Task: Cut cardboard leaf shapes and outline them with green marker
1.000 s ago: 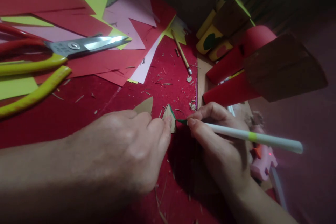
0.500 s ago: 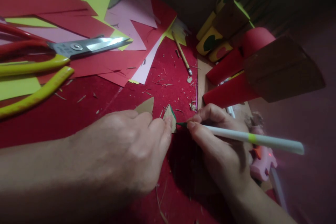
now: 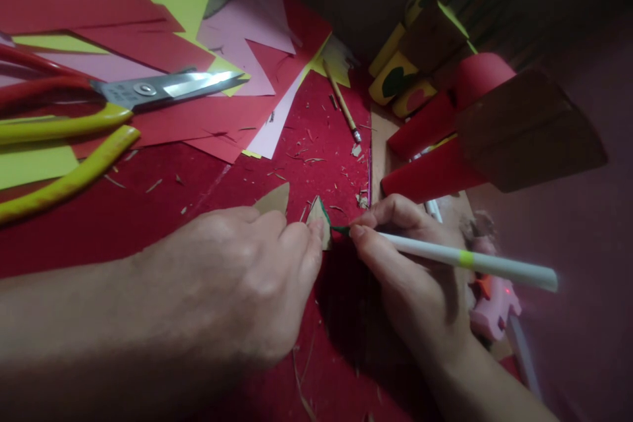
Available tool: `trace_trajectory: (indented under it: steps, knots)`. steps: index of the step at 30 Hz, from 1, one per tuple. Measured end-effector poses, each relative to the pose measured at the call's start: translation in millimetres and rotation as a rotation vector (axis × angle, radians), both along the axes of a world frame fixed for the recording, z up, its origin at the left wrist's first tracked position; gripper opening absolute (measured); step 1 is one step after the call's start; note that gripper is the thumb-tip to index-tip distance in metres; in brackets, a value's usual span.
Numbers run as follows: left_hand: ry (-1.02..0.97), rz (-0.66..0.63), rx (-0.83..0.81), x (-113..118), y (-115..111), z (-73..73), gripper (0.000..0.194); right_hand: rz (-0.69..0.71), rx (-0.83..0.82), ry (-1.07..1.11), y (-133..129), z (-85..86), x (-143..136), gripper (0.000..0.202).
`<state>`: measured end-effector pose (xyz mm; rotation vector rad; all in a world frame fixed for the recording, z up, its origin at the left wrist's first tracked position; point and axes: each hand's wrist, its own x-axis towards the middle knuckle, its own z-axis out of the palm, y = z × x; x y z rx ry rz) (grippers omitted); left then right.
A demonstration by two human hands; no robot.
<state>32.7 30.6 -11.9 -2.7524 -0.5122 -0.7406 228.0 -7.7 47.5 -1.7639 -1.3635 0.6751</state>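
A small pointed piece of cardboard (image 3: 318,216) with a green right edge is pinched under the fingertips of my left hand (image 3: 257,277). Behind those fingers another tan leaf-shaped piece (image 3: 275,202) sticks out; whether the hand touches it is hidden. My right hand (image 3: 415,270) grips a white marker (image 3: 440,252) with a yellow-green band. Its dark green tip is at the right edge of the cardboard piece. Both lie over a red cloth (image 3: 321,125).
Scissors (image 3: 148,89) with red and yellow handles lie on red, pink and yellow paper (image 3: 173,120) at left. A pencil (image 3: 342,100) is further back. Red tubes (image 3: 435,168) with brown cardboard (image 3: 534,128) stand at right, near a pink glue gun (image 3: 492,310). Scraps litter the cloth.
The marker has shifted slightly left, its back end most clearly, and its tip sits a little higher along the cardboard's edge. My left hand is nearly unchanged.
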Motion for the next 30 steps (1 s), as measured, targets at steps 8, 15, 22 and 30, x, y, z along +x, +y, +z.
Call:
trace_trajectory:
  steps: [8,15,22,30]
  knots:
    - [0.076,-0.058,0.064,-1.1,6.9,13.3,0.049,-0.042,0.065,0.086,0.7,-3.7,-1.2,0.011]
    - [0.021,-0.041,0.137,3.2,8.9,7.1,0.045,-0.008,0.045,0.035,-0.1,-4.3,0.7,0.012]
    - [0.004,-0.059,0.12,3.6,11.8,3.4,0.04,0.006,0.067,0.075,-0.4,-4.3,3.1,0.013]
    - [0.012,-0.053,0.125,2.5,9.4,5.9,0.046,-0.018,0.101,0.063,1.1,-5.5,-1.4,0.012]
